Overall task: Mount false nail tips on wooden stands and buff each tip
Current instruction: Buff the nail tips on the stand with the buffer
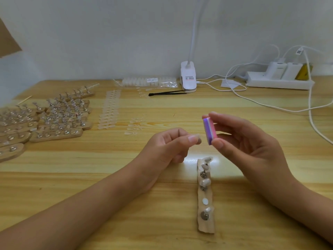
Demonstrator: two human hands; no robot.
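My left hand pinches a small metal holder peg with a clear nail tip on its end, raised above the table. Just right of it, my right hand grips a pink, white and purple buffer block between thumb and fingers, its face close to the tip. Below both hands lies a wooden stand, long side running away from me. It carries several metal pegs with nail tips and one bare round magnet spot.
Many wooden stands loaded with tips fill the table's left side. Strips of loose clear tips lie at centre left, a bag of tips and black tweezers behind. A clip lamp, power strip and white cables occupy the back right.
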